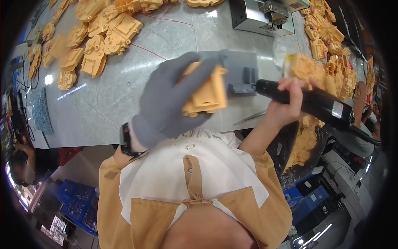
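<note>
My left hand (163,97), in a grey glove, grips a yellow-orange plastic housing (209,93) above the table, left of a grey fixture (243,88). The glove covers part of the housing. My right hand (286,103) is wrapped round a black electric screwdriver (309,101) held almost level. Its tip points left, close to the fixture's upright part. A cable (367,138) leaves the screwdriver's back end. Below the fixture, metal tweezers (250,118) lie near the table's front edge.
Yellow-orange housings (94,54) spread over the table's far left, with thin red wires (151,52) among them. More housings (327,37) are piled on the right. A metal machine (263,18) stands at the back. A bluish textured pad (41,111) sits at the left edge.
</note>
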Demonstrator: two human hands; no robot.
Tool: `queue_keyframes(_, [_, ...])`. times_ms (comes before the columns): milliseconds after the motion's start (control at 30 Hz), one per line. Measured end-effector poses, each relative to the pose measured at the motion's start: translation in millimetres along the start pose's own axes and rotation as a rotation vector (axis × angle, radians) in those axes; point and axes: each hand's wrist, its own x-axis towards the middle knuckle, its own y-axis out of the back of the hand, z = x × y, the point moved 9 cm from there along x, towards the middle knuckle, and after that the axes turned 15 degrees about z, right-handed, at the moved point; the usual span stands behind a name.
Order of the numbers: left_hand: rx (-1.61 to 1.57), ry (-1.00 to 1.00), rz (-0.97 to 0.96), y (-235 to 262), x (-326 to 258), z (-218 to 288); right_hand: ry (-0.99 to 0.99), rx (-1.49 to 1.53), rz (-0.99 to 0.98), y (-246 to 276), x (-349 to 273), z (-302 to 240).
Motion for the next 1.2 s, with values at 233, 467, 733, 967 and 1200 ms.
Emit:
queue_keyframes(233, [0.321, -0.271, -0.049, -63, 27, 11, 0.012, 0.071, 0.004, 5, 1, -17])
queue_keyframes(467, [0.129, -0.258, -0.137, -75, 24, 2, -0.027, 0.077, 0.022, 20, 8, -21])
queue_keyframes(733, [-0.003, -0.361, -0.083, -70, 18, 2, 0.031, 0.268, -0.096, -16, 58, -39])
queue_keyframes(967, [-0.029, -0.255, 0.233, -12, 28, 55, 0.320, 0.157, -0.189, -93, 96, -55])
queue_keyframes(1200, [0.037, -0.112, -0.007, -50, 9, -2, 0.379, 0.033, -0.257, -141, 78, -36])
